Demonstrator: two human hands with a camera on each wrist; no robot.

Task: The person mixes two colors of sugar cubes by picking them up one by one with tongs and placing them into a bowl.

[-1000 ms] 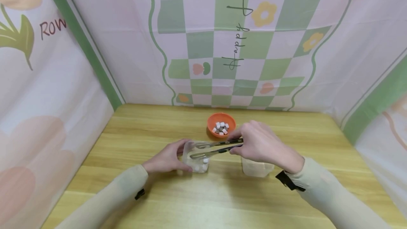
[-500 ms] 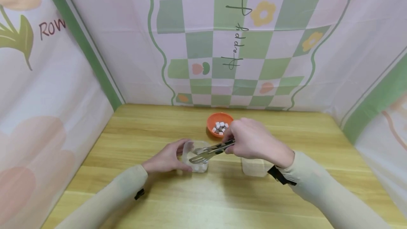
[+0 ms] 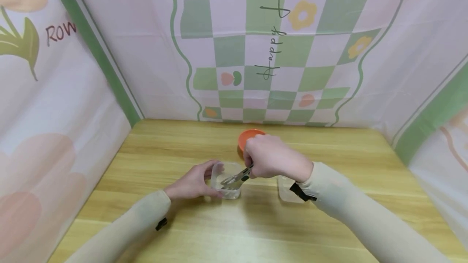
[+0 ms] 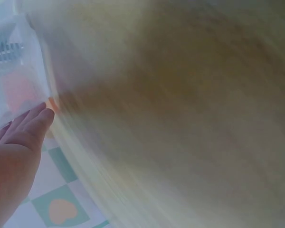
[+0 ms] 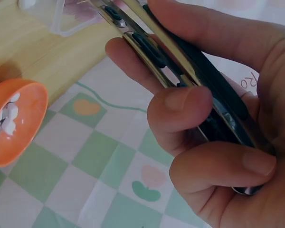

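My left hand (image 3: pixel 193 182) holds a small clear plastic container (image 3: pixel 237 194) on the table, thumb on the near side and fingers at the far side. The left wrist view shows the fingers (image 4: pixel 33 126) extended along its wall. My right hand (image 3: pixel 276 155) grips metal tongs (image 5: pixel 194 71) with dark handle inlays, fingers wrapped round the handles. The tongs' tips reach down into the container, their arms close together. Whether anything sits between the tips cannot be made out. White pieces in the container are mostly hidden in the head view.
Behind my right hand stands an orange bowl (image 3: pixel 249 134), partly covered; the right wrist view shows white and greyish cubes (image 5: pixel 8 114) in it. A second clear container (image 3: pixel 287 194) stands to the right, under my right forearm. A patterned cloth wall (image 3: pixel 234 52) rises behind the wooden table (image 3: pixel 219 234).
My right hand has moved left and lowered the tongs into the container; their arms have come closer together. It now covers much of the orange bowl. My left hand stays put.
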